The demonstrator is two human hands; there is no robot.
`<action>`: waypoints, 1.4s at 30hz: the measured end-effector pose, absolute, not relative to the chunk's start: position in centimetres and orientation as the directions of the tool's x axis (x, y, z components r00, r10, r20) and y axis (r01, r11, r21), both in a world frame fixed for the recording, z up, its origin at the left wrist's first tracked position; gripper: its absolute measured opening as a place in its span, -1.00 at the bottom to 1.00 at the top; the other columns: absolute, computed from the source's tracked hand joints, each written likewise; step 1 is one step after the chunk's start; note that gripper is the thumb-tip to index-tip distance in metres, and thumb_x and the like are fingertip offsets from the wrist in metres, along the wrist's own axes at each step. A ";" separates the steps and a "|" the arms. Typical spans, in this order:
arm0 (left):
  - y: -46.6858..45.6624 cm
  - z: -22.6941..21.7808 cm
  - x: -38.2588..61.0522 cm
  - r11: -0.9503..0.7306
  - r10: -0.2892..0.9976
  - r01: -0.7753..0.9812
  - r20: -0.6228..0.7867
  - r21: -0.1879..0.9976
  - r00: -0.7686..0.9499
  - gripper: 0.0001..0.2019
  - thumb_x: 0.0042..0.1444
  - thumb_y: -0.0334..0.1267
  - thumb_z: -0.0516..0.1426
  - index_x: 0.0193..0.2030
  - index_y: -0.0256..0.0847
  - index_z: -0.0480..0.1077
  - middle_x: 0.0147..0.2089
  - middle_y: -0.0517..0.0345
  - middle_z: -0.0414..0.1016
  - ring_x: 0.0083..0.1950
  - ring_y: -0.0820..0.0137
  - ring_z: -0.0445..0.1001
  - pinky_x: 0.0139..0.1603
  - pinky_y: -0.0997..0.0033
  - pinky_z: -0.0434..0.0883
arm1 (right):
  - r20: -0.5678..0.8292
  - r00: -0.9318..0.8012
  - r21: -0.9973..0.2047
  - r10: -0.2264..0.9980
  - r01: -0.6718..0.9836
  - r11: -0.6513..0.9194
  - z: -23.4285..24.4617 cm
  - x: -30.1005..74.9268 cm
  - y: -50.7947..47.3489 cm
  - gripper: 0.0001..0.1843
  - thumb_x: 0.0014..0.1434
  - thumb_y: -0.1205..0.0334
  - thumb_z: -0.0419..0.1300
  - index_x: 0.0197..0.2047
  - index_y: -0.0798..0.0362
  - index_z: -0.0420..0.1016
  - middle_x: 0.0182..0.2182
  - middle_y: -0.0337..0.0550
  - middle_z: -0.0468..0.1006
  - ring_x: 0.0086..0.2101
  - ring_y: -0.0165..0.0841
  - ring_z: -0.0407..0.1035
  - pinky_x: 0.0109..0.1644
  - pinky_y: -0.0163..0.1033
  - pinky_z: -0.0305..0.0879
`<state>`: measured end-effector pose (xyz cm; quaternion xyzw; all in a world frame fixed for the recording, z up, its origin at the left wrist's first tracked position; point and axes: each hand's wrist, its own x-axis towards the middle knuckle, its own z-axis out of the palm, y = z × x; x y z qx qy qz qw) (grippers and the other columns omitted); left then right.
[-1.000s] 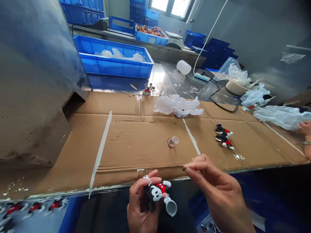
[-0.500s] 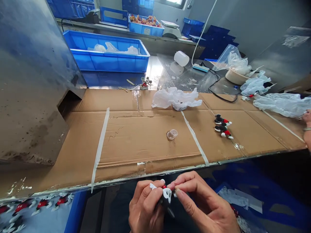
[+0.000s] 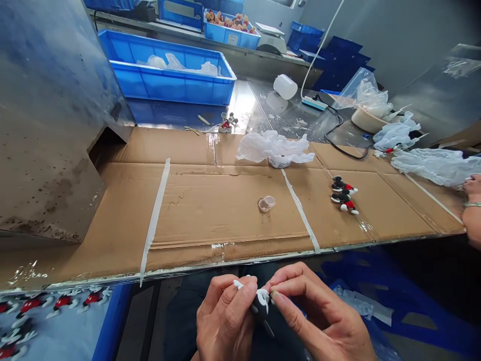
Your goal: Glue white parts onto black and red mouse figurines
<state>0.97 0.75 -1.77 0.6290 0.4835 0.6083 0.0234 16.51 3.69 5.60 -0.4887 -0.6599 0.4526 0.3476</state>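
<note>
My left hand [image 3: 225,318] grips a small black, white and red mouse figurine [image 3: 260,304] below the table's near edge. Facing it, my right hand [image 3: 311,313] pinches a thin stick against the figurine's face; the stick is mostly hidden by the fingers. A small clear round pot [image 3: 266,203] rests on the cardboard sheet [image 3: 210,210] above my hands. Two finished mouse figurines [image 3: 343,194] lie on the cardboard to the right.
A crumpled plastic bag [image 3: 274,149] and another figurine [image 3: 227,123] lie further back. Blue bins [image 3: 169,80] stand behind. A tray of several figurines [image 3: 41,311] sits at lower left. Another person's hand [image 3: 471,200] rests at the right edge beside plastic bags [image 3: 432,165].
My right hand came back from the cardboard's edge to the figurine and now pinches at its face. Both hands dropped lower and closer together.
</note>
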 end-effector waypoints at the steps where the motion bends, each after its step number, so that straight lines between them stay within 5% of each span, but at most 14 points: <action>1: 0.7 -1.8 0.9 -0.531 0.639 0.578 0.741 0.619 -0.207 -0.68 0.20 -0.45 0.25 0.09 -0.25 0.43 -0.25 -0.03 0.72 -0.31 0.33 0.61 -0.29 0.37 0.66 | 0.018 -0.283 -0.937 0.959 0.331 0.115 5.6 16.5 3.7 -0.88 0.32 0.18 0.30 -0.29 -0.08 0.62 -0.28 -0.14 0.56 -0.25 -0.23 0.51 -0.12 -0.26 0.48; 28: 0.0 -1.4 0.8 -0.565 0.612 0.636 0.784 0.526 -0.104 -0.68 0.20 -0.50 0.24 0.10 -0.37 0.45 -0.26 -0.07 0.74 -0.27 0.30 0.69 -0.23 0.38 0.67 | 0.070 -0.361 -0.904 0.930 0.370 0.212 5.2 16.9 3.7 -0.87 0.35 0.30 0.26 -0.25 -0.08 0.59 -0.29 -0.20 0.53 -0.27 -0.30 0.50 -0.15 -0.31 0.48; 37: 0.6 -1.4 0.6 -0.518 0.632 0.647 0.760 0.559 -0.151 -0.56 0.19 -0.49 0.26 0.21 -0.34 0.42 -0.29 0.04 0.73 -0.32 0.35 0.63 -0.27 0.44 0.64 | 0.053 -0.328 -0.931 0.943 0.325 0.166 4.7 17.5 3.8 -0.75 0.41 0.27 0.19 -0.03 -0.25 0.66 -0.10 -0.25 0.64 -0.06 -0.28 0.53 0.06 -0.32 0.46; 42: 0.4 -1.7 0.8 -0.511 0.651 0.635 0.743 0.579 -0.154 -0.47 0.14 -0.53 0.29 0.27 -0.36 0.38 -0.27 0.04 0.71 -0.31 0.35 0.59 -0.26 0.43 0.61 | 0.082 -0.288 -0.928 0.954 0.328 0.179 4.8 17.3 3.8 -0.79 0.36 0.30 0.26 -0.08 -0.21 0.68 -0.17 -0.27 0.65 -0.14 -0.31 0.55 0.01 -0.37 0.47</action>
